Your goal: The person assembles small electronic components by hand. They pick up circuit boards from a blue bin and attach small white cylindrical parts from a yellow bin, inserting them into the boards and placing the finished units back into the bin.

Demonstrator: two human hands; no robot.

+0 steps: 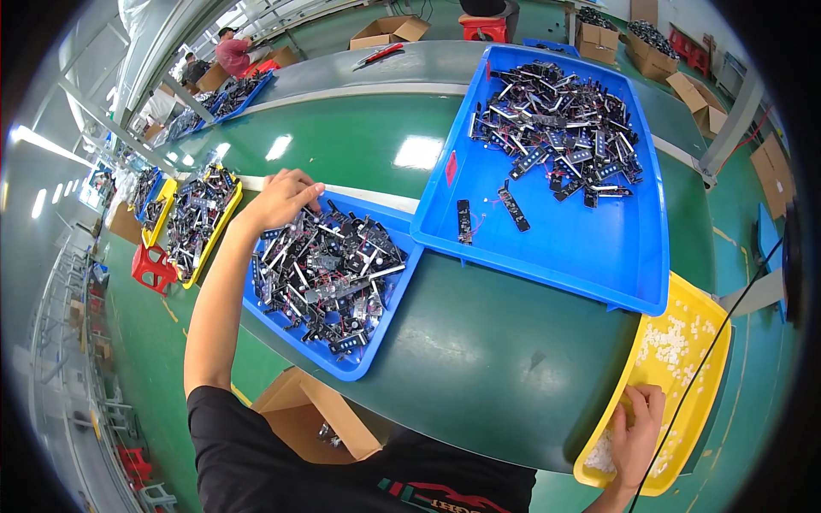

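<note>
My left hand (289,202) reaches to the far left corner of a smaller blue tray (352,369) heaped with black electronic modules (329,274), with clear and silvery parts among them. Its fingers curl together at the pile's edge, and whatever they grip is hidden. On the right, my right hand (637,434) dips into a yellow tray (711,376) of small white pieces (676,342). These fingers are bent and drawn together near the tray's left wall; anything between them is too small to make out.
A larger blue tray (547,267) holds a heap of black circuit modules (556,128), two lying apart. Green work surface (496,359) lies between the trays. An open cardboard box (312,410) stands below the near edge. Yellow trays (203,224) and a red stool (154,268) are at left.
</note>
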